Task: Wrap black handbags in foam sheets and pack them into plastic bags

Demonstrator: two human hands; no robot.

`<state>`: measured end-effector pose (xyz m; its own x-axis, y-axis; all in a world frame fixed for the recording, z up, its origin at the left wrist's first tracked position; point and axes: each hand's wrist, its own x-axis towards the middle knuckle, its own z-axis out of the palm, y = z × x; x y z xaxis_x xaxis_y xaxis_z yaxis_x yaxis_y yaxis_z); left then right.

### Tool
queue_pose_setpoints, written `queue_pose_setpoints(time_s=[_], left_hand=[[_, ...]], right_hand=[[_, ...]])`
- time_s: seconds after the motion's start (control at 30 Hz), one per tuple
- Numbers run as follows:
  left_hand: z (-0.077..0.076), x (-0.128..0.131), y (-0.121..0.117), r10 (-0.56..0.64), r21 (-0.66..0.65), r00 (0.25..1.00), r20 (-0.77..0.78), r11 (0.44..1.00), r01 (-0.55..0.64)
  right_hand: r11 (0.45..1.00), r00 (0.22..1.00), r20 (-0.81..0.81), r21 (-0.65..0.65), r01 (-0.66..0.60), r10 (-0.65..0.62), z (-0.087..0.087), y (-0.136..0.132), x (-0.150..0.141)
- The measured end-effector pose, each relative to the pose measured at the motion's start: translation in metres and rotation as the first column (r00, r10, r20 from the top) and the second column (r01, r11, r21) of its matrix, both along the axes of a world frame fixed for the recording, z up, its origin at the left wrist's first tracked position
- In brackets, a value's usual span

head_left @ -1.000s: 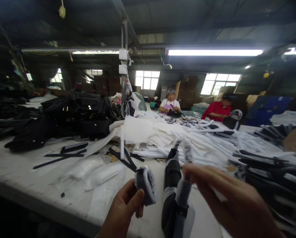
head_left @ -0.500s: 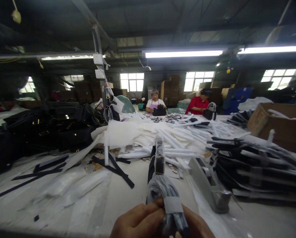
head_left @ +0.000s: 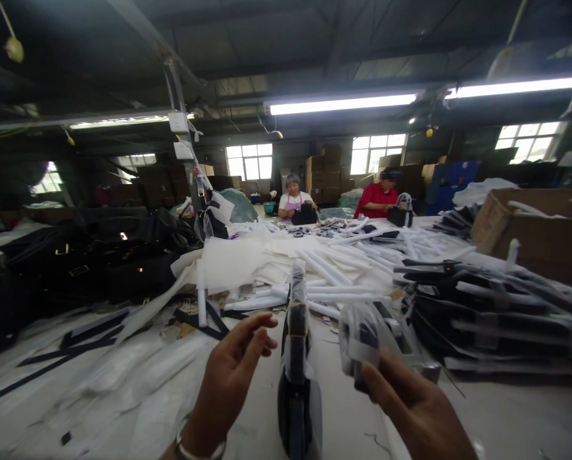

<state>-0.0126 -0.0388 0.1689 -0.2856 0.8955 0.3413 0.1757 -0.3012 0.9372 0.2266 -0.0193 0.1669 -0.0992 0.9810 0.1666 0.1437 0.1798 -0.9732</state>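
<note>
My right hand (head_left: 415,402) pinches a coiled dark strap (head_left: 359,335) wrapped in clear film with a pale band around it, held up off the table. To the left, my left hand (head_left: 231,367) is raised and holds nothing, its fingers apart and slightly curled. Between the two hands a black bag (head_left: 295,409) stands upright, seen edge-on, with its handle (head_left: 297,306) wrapped in white film. Behind the coil sits a grey tape dispenser (head_left: 408,342), partly hidden by my right hand and the strap.
White foam tubes and sheets (head_left: 233,262) cover the table's middle. Black bags with gold buckles (head_left: 108,249) are heaped at left, black wrapped pieces (head_left: 487,319) at right beside a cardboard box (head_left: 530,236). Two co-workers (head_left: 293,201) sit across the table.
My hands have separated. The coiled strap has moved up and right in my right hand, while my left hand has let go and shifted left. More of the standing bag now shows.
</note>
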Motion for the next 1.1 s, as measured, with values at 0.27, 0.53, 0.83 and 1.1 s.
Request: queue_pose_setpoints(time_s=[0.27, 0.53, 0.83, 1.1], left_hand=[[0.042, 0.004, 0.070, -0.261, -0.219, 0.933, 0.250, 0.923, 0.317], [0.064, 0.001, 0.079, -0.280, -0.316, 0.950, 0.141, 0.896, 0.311], [0.069, -0.006, 0.079, -0.384, -0.480, 0.909, 0.160, 0.775, 0.411], [0.063, -0.008, 0.075, -0.420, -0.414, 0.889, 0.185, 0.787, 0.458]], right_hand=[[0.967, 0.962, -0.106, -0.005, -0.254, 0.252, 0.005, 0.074, -0.053], [0.822, 0.796, -0.271, -0.027, -0.569, 0.541, 0.027, 0.087, -0.064], [0.781, 0.764, -0.186, 0.033, -0.623, 0.617, 0.031, 0.092, -0.059], [0.841, 0.857, 0.086, 0.169, -0.515, 0.508, 0.034, 0.100, -0.064]])
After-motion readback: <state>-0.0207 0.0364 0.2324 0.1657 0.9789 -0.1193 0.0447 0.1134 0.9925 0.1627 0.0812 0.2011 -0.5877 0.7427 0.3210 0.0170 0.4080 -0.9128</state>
